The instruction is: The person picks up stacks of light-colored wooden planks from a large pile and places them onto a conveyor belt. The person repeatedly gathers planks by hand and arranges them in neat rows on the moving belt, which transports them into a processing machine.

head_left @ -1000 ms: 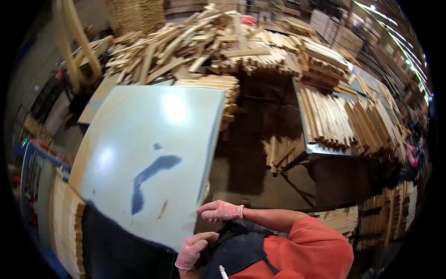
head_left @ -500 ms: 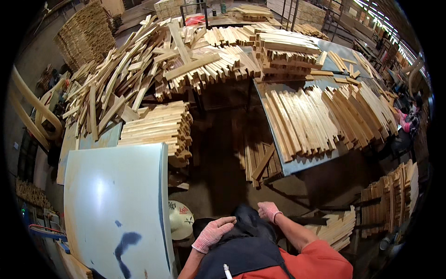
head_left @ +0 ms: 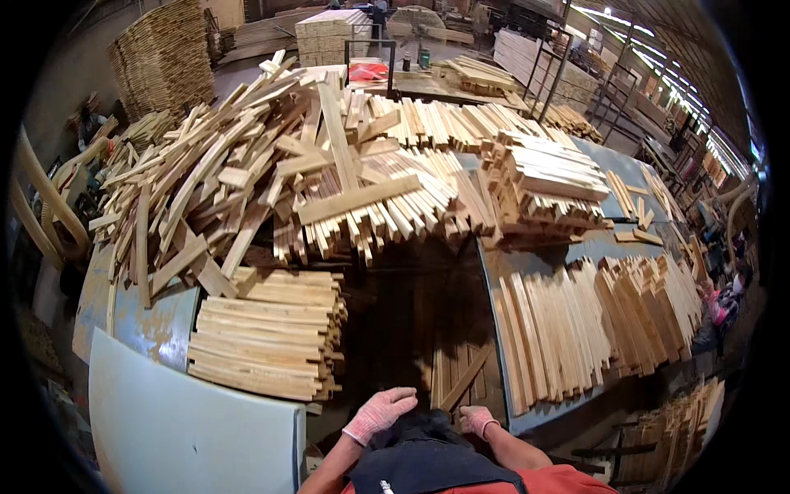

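Observation:
My left hand [head_left: 380, 413], in a pink knit glove, rests with loosely curled fingers at the top of my dark apron [head_left: 424, 449] and holds nothing. My right hand [head_left: 476, 421], gloved the same way, lies against the apron's upper edge with its fingers bent, also without anything in it. Just beyond both hands a few short wooden slats [head_left: 462, 380] lie in a dark gap between two tables. A neat stack of pale wooden strips [head_left: 267, 333] sits to the left of my left hand.
A pale blue-grey panel [head_left: 185, 428] fills the lower left. A big loose heap of wooden sticks [head_left: 271, 177] covers the blue table behind. Rows of slats [head_left: 576, 325] lie on the right table. A person [head_left: 720, 300] stands at the far right. More stacks line the back.
The view has swung upward and right, so the pale panel slid to the lower left corner. Both hands came off the panel and drew in to the apron top.

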{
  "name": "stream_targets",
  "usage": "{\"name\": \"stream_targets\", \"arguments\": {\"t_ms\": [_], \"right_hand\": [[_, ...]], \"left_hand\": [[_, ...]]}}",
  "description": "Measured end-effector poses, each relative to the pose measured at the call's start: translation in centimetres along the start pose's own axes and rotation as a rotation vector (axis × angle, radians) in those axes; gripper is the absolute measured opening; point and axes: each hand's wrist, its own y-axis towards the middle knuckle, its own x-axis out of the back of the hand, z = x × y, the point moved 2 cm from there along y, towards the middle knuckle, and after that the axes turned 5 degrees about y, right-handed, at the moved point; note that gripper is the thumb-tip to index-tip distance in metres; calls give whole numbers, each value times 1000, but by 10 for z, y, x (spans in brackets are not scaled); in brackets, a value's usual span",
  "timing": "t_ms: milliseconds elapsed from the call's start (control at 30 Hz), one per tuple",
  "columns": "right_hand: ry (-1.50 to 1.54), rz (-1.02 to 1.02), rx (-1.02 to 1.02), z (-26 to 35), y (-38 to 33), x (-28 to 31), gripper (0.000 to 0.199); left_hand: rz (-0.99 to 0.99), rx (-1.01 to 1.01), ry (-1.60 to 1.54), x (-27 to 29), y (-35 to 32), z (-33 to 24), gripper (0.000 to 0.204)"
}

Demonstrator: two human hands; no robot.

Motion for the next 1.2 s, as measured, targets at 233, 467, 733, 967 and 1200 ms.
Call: {"name": "stream_targets", "arguments": {"t_ms": [233,467,733,967,1200], "right_hand": [[635,27,-257,244,120,-22,17],[239,127,81,439,261,-34,23],[135,121,335,642,386,10,58],[363,21,342,698,437,72,50],[501,-190,506,708,462,98,39]], "left_hand": [[-207,-20,563,129,105,-86,72],[-639,113,811,237,205,-107,88],[-692,436,1209,366,393,-131,113],[-624,267,1150,421,444,-152,67],[-938,338,804,414,313,-131,62]]}}
